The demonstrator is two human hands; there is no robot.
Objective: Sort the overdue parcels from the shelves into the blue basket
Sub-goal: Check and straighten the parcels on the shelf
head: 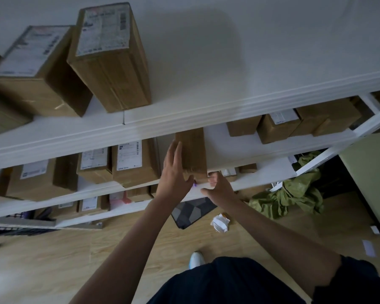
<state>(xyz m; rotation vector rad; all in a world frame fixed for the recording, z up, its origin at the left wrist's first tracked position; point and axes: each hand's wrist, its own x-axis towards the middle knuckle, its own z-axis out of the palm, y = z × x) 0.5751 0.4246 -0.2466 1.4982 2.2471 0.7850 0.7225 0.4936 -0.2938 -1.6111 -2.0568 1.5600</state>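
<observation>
Head view: the left hand (173,172) lies with straight fingers flat along the left side of a brown parcel (192,153), the right hand (217,185) grips its near end (fingertips hidden); the parcel rests between them on the middle shelf (239,148), its long axis running away from the person.

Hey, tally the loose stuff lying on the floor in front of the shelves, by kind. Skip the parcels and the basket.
Crumpled white paper: 1
Small flat white slips: 2
Dark patterned mat: 1
Heap of crumpled green material: 1
White rod-like piece beside the heap: 1
Total: 6
</observation>
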